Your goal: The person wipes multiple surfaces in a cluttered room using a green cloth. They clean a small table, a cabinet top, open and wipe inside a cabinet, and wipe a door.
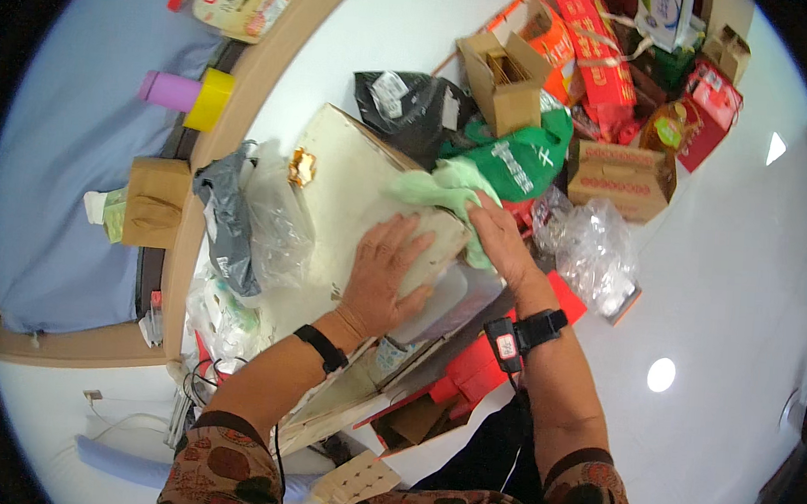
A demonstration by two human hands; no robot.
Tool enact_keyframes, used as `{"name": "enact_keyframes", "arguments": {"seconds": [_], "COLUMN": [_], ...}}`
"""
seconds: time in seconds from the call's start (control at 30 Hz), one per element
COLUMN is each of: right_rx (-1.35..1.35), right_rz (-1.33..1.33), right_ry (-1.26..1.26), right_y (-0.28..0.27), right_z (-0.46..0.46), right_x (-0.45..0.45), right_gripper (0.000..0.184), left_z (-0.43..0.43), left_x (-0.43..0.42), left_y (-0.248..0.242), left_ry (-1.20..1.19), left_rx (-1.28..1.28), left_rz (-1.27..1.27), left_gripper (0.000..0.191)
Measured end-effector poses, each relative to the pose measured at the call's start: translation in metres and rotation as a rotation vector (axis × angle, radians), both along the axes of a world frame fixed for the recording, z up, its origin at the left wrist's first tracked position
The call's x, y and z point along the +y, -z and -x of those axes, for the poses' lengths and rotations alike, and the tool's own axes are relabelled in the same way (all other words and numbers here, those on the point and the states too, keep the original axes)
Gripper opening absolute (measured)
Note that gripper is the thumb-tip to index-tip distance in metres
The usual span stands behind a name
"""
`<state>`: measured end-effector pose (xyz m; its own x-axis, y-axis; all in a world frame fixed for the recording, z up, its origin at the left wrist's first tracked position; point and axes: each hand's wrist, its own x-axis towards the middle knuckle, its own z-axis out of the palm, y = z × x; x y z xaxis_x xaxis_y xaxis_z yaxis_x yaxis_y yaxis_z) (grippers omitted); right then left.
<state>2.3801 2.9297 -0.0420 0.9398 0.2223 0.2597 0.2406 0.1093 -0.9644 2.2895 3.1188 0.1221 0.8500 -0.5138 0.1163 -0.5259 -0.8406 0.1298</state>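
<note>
My right hand point(500, 240) grips a pale green cloth point(442, 193) and presses it at the edge of a worn cream cabinet top point(337, 206). Part of the cloth lies on the top and part hangs over the edge. My left hand point(387, 273) rests flat on the same surface, its fingers spread and nothing in it. A crumpled gold-and-white wrapper point(302, 167) sits near the far left edge. Below the top, a translucent plastic item point(452, 300) shows at the cabinet's front; its exact kind is unclear.
Plastic bags point(277, 220) lie along the cabinet's left side, beside a wooden bed frame point(229, 103). Beyond the cabinet are a black bag point(408, 117), a green bag point(527, 155) and cardboard boxes point(619, 178). A red box point(462, 377) stands close to my body.
</note>
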Motion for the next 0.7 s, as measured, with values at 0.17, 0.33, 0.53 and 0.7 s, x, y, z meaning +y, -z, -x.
{"name": "enact_keyframes", "arguments": {"seconds": [0.17,0.33,0.53,0.7], "right_rx": [0.288,0.308,0.189,0.112], "right_rz": [0.540,0.509,0.189,1.376], "right_ry": [0.098,0.238,-0.090,-0.413], "right_y": [0.027,-0.008,-0.036,0.011], "right_z": [0.011,-0.005,-0.025,0.019], "right_x": [-0.020,-0.036,-0.002,-0.113], "right_gripper": [0.037,0.038,0.042,0.033], "left_z": [0.004,0.002,0.003,0.004], "left_x": [0.002,0.001,0.000,0.001], "left_y": [-0.005,-0.011,-0.016,-0.019], "left_ry": [-0.042,-0.061,-0.066,-0.060], "left_rx": [0.046,0.065,0.034,0.037], "left_rz": [0.013,0.053,0.086,0.110], "left_gripper": [0.069,0.066,0.058,0.061]}}
